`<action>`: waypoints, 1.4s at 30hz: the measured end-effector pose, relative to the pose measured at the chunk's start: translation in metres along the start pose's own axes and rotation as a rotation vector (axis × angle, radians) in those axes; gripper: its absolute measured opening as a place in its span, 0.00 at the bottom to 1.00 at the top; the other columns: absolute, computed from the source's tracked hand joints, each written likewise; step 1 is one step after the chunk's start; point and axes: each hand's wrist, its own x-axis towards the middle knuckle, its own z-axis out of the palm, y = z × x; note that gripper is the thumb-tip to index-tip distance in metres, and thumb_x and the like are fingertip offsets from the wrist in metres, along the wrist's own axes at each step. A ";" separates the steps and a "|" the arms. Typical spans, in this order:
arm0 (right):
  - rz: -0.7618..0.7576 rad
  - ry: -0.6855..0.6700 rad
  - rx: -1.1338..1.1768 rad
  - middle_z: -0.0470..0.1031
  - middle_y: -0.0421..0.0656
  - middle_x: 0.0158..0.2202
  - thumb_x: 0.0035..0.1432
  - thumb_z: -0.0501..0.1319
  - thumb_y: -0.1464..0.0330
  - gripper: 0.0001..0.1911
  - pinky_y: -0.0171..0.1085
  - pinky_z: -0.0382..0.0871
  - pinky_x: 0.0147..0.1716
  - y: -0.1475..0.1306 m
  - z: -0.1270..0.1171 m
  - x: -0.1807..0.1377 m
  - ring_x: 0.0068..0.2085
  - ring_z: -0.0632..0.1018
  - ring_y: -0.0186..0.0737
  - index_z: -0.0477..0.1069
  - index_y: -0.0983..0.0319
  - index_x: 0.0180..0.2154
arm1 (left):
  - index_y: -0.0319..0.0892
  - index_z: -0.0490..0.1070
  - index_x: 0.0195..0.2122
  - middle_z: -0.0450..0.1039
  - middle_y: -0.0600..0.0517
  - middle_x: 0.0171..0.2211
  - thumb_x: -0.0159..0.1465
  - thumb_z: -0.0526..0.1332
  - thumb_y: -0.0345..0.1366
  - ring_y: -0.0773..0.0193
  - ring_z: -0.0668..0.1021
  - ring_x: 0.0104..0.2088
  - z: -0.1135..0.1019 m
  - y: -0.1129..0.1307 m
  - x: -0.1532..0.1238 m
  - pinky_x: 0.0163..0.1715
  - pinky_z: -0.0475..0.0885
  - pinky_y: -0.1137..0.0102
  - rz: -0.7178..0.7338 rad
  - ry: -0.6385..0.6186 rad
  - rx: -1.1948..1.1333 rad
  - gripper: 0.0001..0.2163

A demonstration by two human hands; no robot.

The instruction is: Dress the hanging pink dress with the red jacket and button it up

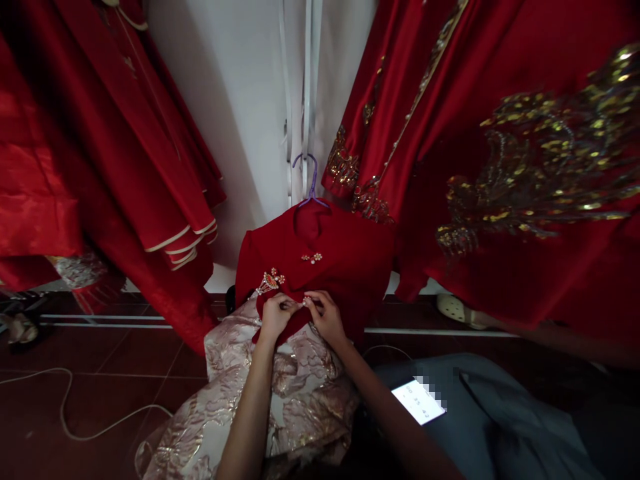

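A dark red jacket (pixel 345 257) hangs on a purple hanger (pixel 311 180) over a pale pink and gold brocade skirt (pixel 300 400). My left hand (pixel 275 315) and my right hand (pixel 325 313) meet at the jacket's lower front edge. Both are closed in a pinch on a small pearl fastening between them. A similar pearl fastening (pixel 312 258) sits higher on the jacket, and a jewelled brooch (pixel 270 281) is just left of my left hand.
Red satin garments (pixel 115 147) hang at the left; red garments with gold embroidery (pixel 530 160) hang at the right. A lit phone (pixel 417 401) lies on grey cloth at lower right. A white cable (pixel 65 407) trails over the dark red floor.
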 end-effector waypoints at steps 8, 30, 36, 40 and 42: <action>-0.003 -0.154 -0.037 0.68 0.45 0.40 0.55 0.57 0.67 0.12 0.37 0.73 0.36 -0.002 -0.017 0.008 0.37 0.75 0.35 0.68 0.60 0.43 | 0.40 0.67 0.24 0.71 0.53 0.23 0.48 0.66 0.39 0.67 0.74 0.25 0.003 0.004 -0.004 0.27 0.68 0.73 -0.047 0.051 0.051 0.10; 0.071 -0.269 -0.049 0.76 0.42 0.31 0.55 0.57 0.65 0.09 0.34 0.72 0.29 -0.062 -0.047 0.017 0.31 0.77 0.36 0.72 0.60 0.36 | 0.42 0.69 0.29 0.67 0.51 0.31 0.54 0.63 0.38 0.62 0.71 0.34 0.003 0.015 -0.022 0.34 0.65 0.70 0.193 0.093 0.362 0.06; 0.055 -0.249 -0.174 0.77 0.43 0.33 0.54 0.57 0.69 0.09 0.37 0.72 0.36 -0.038 -0.035 0.014 0.35 0.77 0.37 0.71 0.61 0.37 | 0.42 0.69 0.25 0.69 0.51 0.29 0.54 0.63 0.44 0.63 0.72 0.31 0.004 0.010 -0.021 0.32 0.64 0.70 0.155 0.118 0.388 0.11; 0.075 -0.251 -0.182 0.77 0.43 0.32 0.52 0.58 0.69 0.08 0.37 0.72 0.35 -0.029 -0.033 0.014 0.34 0.78 0.37 0.72 0.61 0.37 | 0.42 0.69 0.25 0.70 0.50 0.28 0.53 0.64 0.46 0.63 0.72 0.30 0.004 0.010 -0.020 0.31 0.64 0.70 0.141 0.136 0.368 0.12; 0.085 -0.242 -0.184 0.78 0.42 0.31 0.52 0.59 0.68 0.07 0.38 0.72 0.35 -0.027 -0.030 0.014 0.33 0.78 0.37 0.73 0.61 0.35 | 0.42 0.69 0.24 0.70 0.51 0.28 0.53 0.64 0.46 0.63 0.72 0.29 0.004 0.011 -0.019 0.31 0.64 0.71 0.144 0.124 0.349 0.13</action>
